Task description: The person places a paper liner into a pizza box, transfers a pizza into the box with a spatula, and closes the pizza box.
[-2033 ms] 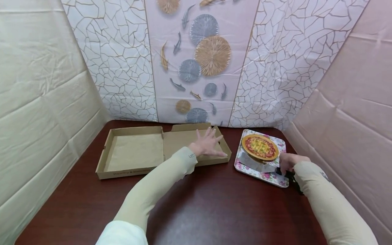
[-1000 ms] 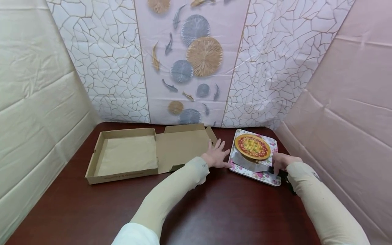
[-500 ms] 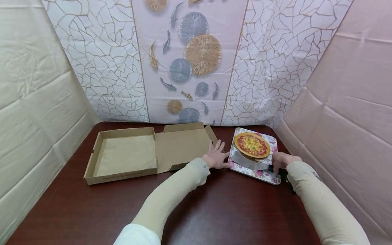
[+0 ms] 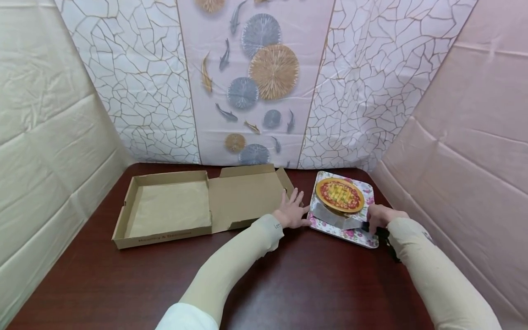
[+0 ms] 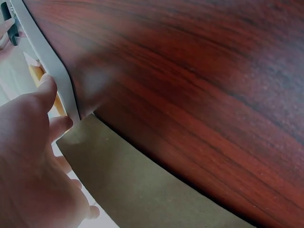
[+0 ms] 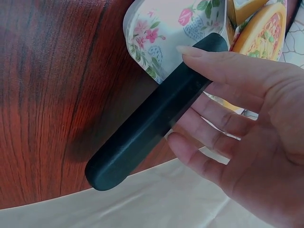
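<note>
Pizza [image 4: 340,195] ahead-left of right hand [image 4: 382,217] gripping spatula [image 4: 335,219]; left hand [image 4: 291,214] splayed beside tray [image 4: 355,237].

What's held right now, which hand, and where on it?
The right hand holds the spatula by its black handle, near the blade end. The left hand is spread at the tray edge, no grip visible.

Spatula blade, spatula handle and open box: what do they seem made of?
Spatula blade: probably metal, grey and reflective.
Spatula handle: plastic or rubber, unclear which; smooth black, soft sheen.
Open box: likely cardboard, matte brown with folded flaps.
</note>
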{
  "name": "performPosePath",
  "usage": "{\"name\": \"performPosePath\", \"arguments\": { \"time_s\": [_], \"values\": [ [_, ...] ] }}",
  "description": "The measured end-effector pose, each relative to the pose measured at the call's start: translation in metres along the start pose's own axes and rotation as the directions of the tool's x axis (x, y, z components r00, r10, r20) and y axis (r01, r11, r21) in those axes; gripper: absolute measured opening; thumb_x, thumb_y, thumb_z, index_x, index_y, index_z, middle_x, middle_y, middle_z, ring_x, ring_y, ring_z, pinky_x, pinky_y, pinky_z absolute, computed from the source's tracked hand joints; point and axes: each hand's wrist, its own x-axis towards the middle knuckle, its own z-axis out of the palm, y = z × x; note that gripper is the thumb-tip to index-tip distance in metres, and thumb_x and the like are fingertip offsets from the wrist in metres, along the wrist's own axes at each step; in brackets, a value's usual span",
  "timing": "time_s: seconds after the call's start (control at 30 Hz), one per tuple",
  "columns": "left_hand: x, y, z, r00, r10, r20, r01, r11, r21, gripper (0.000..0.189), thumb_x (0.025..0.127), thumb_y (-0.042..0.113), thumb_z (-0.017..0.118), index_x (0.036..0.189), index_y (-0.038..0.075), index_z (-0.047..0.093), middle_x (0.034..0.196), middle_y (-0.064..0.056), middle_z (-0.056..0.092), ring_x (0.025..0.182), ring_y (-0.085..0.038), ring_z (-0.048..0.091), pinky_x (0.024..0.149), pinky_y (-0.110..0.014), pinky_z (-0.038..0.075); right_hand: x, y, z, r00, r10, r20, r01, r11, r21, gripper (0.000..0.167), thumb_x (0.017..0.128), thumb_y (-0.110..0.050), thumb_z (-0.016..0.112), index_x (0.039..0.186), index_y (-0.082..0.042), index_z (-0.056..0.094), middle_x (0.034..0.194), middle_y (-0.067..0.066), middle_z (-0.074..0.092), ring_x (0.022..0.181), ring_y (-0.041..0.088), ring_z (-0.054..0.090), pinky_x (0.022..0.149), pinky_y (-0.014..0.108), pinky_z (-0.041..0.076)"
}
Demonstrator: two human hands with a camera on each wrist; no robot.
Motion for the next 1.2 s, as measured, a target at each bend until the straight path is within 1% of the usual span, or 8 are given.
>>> {"name": "performPosePath", "arguments": {
  "time_s": [0.17, 0.3, 0.57, 0.7, 0.83, 0.93, 1.1, 1.2],
  "values": [
    [0.0, 0.0, -0.004, 1.0, -0.003, -0.015, 0.003, 1.0, 0.01, 0.063, 0.094, 0.064, 0.036, 0.151, 0.037, 0.03, 0.164, -0.007, 0.009, 0.152, -0.029, -0.001, 0.119, -0.06, 0.007, -0.005, -0.005, -0.007, 1.0, 0.016, 0.018, -0.016, 1.0, -0.014, 0.037, 0.073, -0.014, 0.077, 0.104, 0.001, 0.062, 0.1, 0.015, 0.063, 0.087, 0.025, 0.055, 0.073, 0.037, 0.048],
    [-0.001, 0.0, -0.004, 1.0, -0.012, -0.025, 0.012, 1.0, 0.016, 0.063, 0.094, 0.064, 0.036, 0.15, 0.037, 0.031, 0.164, -0.007, 0.008, 0.152, -0.029, -0.001, 0.118, -0.061, 0.008, -0.009, -0.008, -0.014, 1.0, 0.0, 0.023, 0.0, 1.0, -0.008, 0.041, 0.073, -0.014, 0.076, 0.106, 0.005, 0.061, 0.102, 0.016, 0.063, 0.088, 0.025, 0.055, 0.075, 0.035, 0.048],
    [-0.005, 0.004, -0.003, 0.999, -0.033, -0.032, 0.035, 0.997, 0.071, 0.061, 0.094, 0.066, 0.034, 0.149, 0.039, 0.032, 0.164, -0.006, 0.011, 0.152, -0.031, 0.003, 0.118, -0.06, 0.012, -0.017, -0.012, -0.019, 0.998, -0.01, 0.063, 0.006, 0.998, 0.065, 0.036, 0.072, -0.013, 0.076, 0.098, 0.003, 0.059, 0.085, 0.007, 0.056, 0.075, 0.017, 0.05, 0.061, 0.025, 0.042],
    [-0.005, 0.006, -0.001, 0.999, -0.039, -0.032, 0.041, 0.996, 0.081, 0.061, 0.094, 0.066, 0.034, 0.149, 0.04, 0.032, 0.164, -0.007, 0.012, 0.152, -0.034, 0.003, 0.117, -0.061, 0.014, -0.018, -0.015, -0.022, 0.992, -0.001, 0.125, -0.018, 0.988, 0.154, 0.034, 0.072, -0.008, 0.073, 0.097, 0.005, 0.056, 0.083, 0.009, 0.062, 0.07, 0.014, 0.061, 0.06, 0.025, 0.05],
    [-0.005, 0.007, -0.002, 0.998, -0.055, -0.022, 0.056, 0.995, 0.077, 0.062, 0.093, 0.067, 0.035, 0.149, 0.041, 0.032, 0.164, -0.006, 0.011, 0.152, -0.034, 0.002, 0.117, -0.061, 0.014, -0.02, -0.021, -0.031, 0.982, 0.001, 0.191, -0.043, 0.975, 0.218, 0.023, 0.076, -0.006, 0.071, 0.092, 0.004, 0.058, 0.079, 0.012, 0.069, 0.063, 0.013, 0.069, 0.06, 0.026, 0.055],
    [-0.006, 0.007, -0.004, 0.998, -0.064, -0.015, 0.065, 0.995, 0.071, 0.062, 0.093, 0.067, 0.036, 0.149, 0.041, 0.032, 0.164, -0.005, 0.011, 0.152, -0.034, 0.001, 0.118, -0.061, 0.013, -0.023, -0.026, -0.041, 0.977, -0.015, 0.214, -0.028, 0.98, 0.196, 0.018, 0.079, -0.01, 0.071, 0.089, 0.002, 0.064, 0.075, 0.009, 0.071, 0.061, 0.011, 0.068, 0.058, 0.025, 0.054],
    [-0.008, 0.007, -0.003, 0.998, -0.068, -0.017, 0.069, 0.995, 0.065, 0.06, 0.094, 0.065, 0.036, 0.149, 0.041, 0.033, 0.164, -0.007, 0.01, 0.152, -0.034, 0.0, 0.117, -0.063, 0.012, -0.029, -0.032, -0.058, 0.971, -0.023, 0.24, -0.026, 0.98, 0.199, 0.023, 0.082, -0.015, 0.07, 0.094, 0.004, 0.064, 0.069, 0.003, 0.069, 0.06, 0.009, 0.067, 0.054, 0.024, 0.052],
    [-0.01, 0.007, -0.002, 0.997, -0.072, -0.019, 0.073, 0.994, 0.077, 0.06, 0.094, 0.066, 0.035, 0.149, 0.042, 0.032, 0.164, -0.005, 0.009, 0.152, -0.033, 0.0, 0.117, -0.063, 0.012, -0.035, -0.034, -0.065, 0.971, -0.025, 0.239, -0.025, 0.979, 0.203, 0.02, 0.083, -0.015, 0.07, 0.09, 0.003, 0.065, 0.067, 0.003, 0.068, 0.059, 0.009, 0.066, 0.054, 0.022, 0.051]
  ]
}}
